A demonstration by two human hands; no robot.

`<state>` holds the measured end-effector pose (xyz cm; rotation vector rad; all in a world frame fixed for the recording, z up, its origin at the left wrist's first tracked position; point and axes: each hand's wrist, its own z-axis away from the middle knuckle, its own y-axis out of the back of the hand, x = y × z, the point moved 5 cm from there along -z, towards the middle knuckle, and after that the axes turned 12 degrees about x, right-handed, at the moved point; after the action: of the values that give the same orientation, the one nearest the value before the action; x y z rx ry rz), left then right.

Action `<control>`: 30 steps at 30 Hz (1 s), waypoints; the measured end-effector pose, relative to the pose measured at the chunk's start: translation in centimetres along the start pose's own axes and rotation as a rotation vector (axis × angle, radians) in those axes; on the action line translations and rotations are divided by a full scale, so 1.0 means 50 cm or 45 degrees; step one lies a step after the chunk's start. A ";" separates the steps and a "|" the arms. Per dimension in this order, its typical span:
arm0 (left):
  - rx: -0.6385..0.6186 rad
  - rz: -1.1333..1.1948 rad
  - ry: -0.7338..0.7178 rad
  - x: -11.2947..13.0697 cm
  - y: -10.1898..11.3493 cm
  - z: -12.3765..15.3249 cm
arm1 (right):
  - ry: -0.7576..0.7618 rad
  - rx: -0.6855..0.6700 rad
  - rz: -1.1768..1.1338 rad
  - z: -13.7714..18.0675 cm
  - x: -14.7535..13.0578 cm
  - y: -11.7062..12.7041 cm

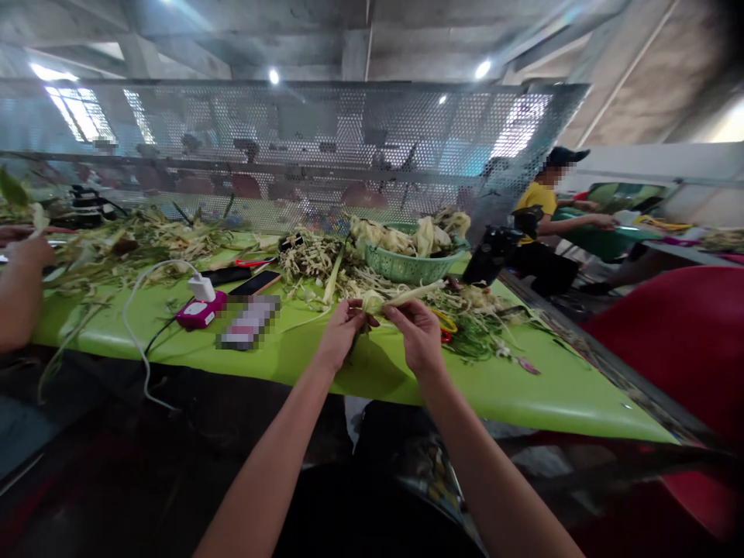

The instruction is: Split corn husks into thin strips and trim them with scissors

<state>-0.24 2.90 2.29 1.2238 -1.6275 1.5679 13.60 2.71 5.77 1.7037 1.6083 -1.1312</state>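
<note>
Left fingers (350, 308), right fingers (400, 313): plant piece (373, 301) pinched between.

A bare concrete ceiling (279, 35), a perforated metal screen (314, 120), a long green worktable (511, 384) strewn with plant scraps (136, 232) — this looks like a workshop, a person in yellow (539, 200) busy nearby.

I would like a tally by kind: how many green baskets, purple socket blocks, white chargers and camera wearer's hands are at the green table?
Green basket: 1
Purple socket block: 1
White charger: 1
Left hand and right hand: 2
Total: 5
</note>
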 end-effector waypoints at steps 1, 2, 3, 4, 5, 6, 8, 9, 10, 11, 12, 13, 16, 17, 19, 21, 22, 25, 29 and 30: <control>0.021 0.011 -0.002 0.000 0.002 -0.002 | 0.050 -0.049 0.059 0.006 -0.006 -0.005; 0.045 0.033 -0.003 -0.001 0.005 -0.003 | 0.119 -0.108 0.140 0.011 -0.014 -0.010; 0.070 0.062 -0.008 0.000 0.009 -0.005 | 0.204 -0.176 0.239 0.018 -0.022 -0.016; 0.092 0.096 -0.014 0.000 0.012 -0.006 | 0.296 -0.246 0.342 0.024 -0.029 -0.021; 0.106 0.129 -0.016 -0.001 0.015 -0.007 | 0.388 -0.314 0.440 0.029 -0.035 -0.026; 0.109 0.158 -0.006 -0.003 0.018 -0.009 | 0.469 -0.375 0.530 0.034 -0.040 -0.029; 0.099 0.202 0.052 -0.010 0.020 -0.011 | 0.583 -0.456 0.664 0.039 -0.043 -0.030; 0.098 0.218 0.089 -0.014 0.020 -0.012 | 0.620 -0.479 0.710 0.039 -0.043 -0.029; 0.100 0.238 0.120 -0.017 0.020 -0.013 | 0.651 -0.500 0.749 0.039 -0.043 -0.027; 0.101 0.259 0.141 -0.018 0.018 -0.013 | 0.681 -0.520 0.785 0.039 -0.043 -0.026; 0.097 0.273 0.150 -0.018 0.017 -0.012 | 0.712 -0.539 0.820 0.040 -0.045 -0.026; 0.091 0.275 0.147 -0.017 0.014 -0.010 | 0.742 -0.560 0.855 0.041 -0.046 -0.027; 0.079 0.216 0.120 -0.011 0.010 -0.006 | 0.773 -0.615 0.898 0.050 -0.055 -0.030; 0.084 0.195 0.119 -0.010 0.011 -0.005 | 0.747 -0.622 0.866 0.052 -0.059 -0.031; 0.105 0.179 0.120 -0.009 0.014 -0.004 | 0.633 -0.601 0.740 0.051 -0.065 -0.028; 0.110 0.162 0.115 -0.009 0.017 -0.005 | 0.512 -0.505 0.609 0.040 -0.068 -0.022; 0.107 0.148 0.105 -0.009 0.018 -0.005 | 0.473 -0.448 0.576 0.032 -0.067 -0.019; 0.063 0.102 0.081 -0.009 0.016 -0.005 | 0.449 -0.330 0.615 0.003 -0.056 -0.018; -0.012 0.035 0.063 -0.007 0.007 -0.001 | 0.468 -0.293 0.764 -0.031 -0.043 -0.032; -0.025 0.030 0.068 -0.006 0.004 0.000 | 0.475 -0.296 0.801 -0.037 -0.044 -0.037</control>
<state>-0.30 2.95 1.92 1.1472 -1.6255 1.5813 12.34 3.36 8.88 2.1196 1.1842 -0.3237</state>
